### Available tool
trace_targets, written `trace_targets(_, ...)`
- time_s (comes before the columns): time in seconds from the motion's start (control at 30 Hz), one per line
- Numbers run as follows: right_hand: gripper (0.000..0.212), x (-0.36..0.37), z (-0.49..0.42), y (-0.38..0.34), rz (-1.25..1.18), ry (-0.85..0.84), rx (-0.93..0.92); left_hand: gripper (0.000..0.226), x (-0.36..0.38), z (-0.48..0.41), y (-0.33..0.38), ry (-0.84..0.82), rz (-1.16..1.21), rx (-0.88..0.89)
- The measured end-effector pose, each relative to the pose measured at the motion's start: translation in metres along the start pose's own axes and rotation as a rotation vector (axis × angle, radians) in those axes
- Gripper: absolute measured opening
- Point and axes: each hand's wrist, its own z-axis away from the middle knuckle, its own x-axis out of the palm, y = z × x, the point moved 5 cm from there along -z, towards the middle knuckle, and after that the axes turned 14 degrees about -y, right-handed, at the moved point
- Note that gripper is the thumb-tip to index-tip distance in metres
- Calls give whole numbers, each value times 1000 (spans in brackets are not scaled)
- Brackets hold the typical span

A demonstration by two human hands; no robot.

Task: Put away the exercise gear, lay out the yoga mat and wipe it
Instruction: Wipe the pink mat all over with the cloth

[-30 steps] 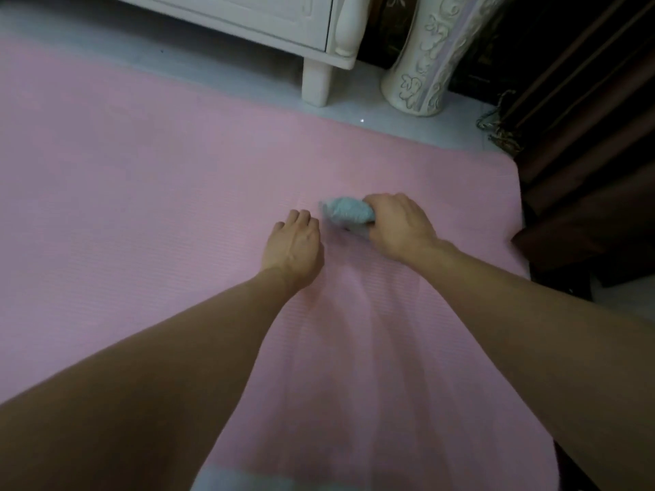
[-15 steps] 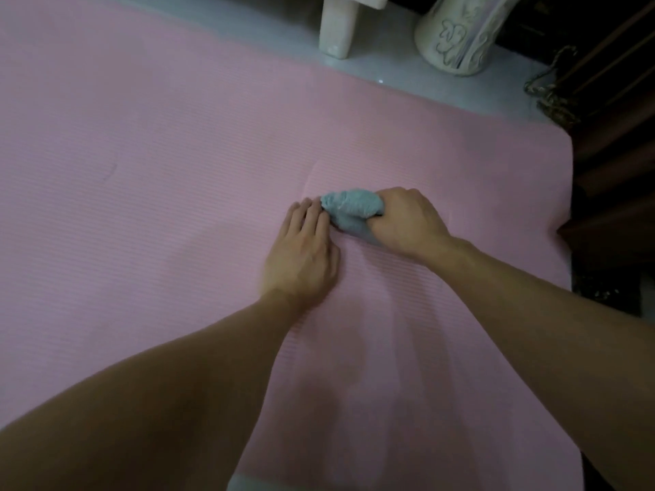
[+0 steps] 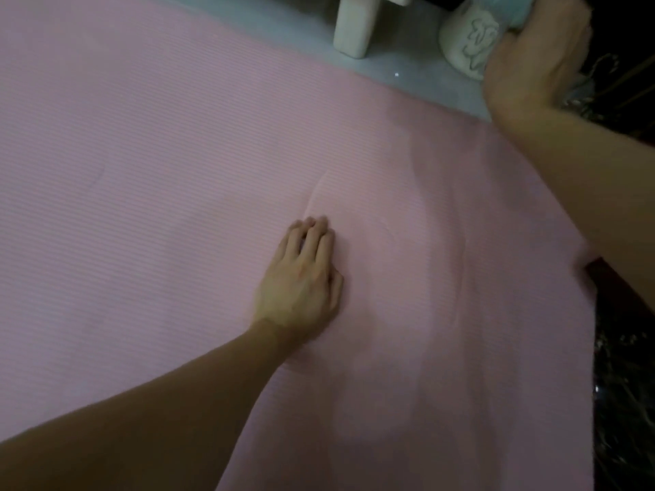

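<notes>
A pink ribbed yoga mat (image 3: pixel 159 178) lies unrolled on the floor and fills most of the view. My left hand (image 3: pixel 301 278) rests flat on it near the middle, fingers together, holding nothing. My right hand (image 3: pixel 535 54) is raised off the mat at the top right, closed around a light blue cloth (image 3: pixel 499 8), of which only a bunched part shows at the frame's top edge. A faint crease runs across the mat just beyond my left fingertips.
Past the mat's far edge lies grey floor (image 3: pixel 290 26) with a white furniture leg (image 3: pixel 354 26) and a cream carved vase (image 3: pixel 468 47). Dark curtains and a dark patterned surface (image 3: pixel 623 402) border the mat's right side.
My right hand has lifted the blue cloth off the mat and carried it up and to the far right. My left hand stays pressed on the mat, fingers now straighter.
</notes>
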Motion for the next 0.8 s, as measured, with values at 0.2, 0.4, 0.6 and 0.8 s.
trace_targets(0.2, 55, 122, 35, 19, 201, -658, -31, 53, 2, 0, -2, 23, -24, 8)
trace_targets(0.4, 64, 121, 59, 26, 276, -792, -125, 53, 2, 0, 0, 31, -36, 12)
trace_targets(0.6, 76, 98, 172, 14, 274, -784, -384, 53, 1, 1, -1, 55, -33, 7)
trace_targets(0.8, 60, 52, 152, 22, 56, -701, -235, 50, 2, 4, 1, 55, -30, 13)
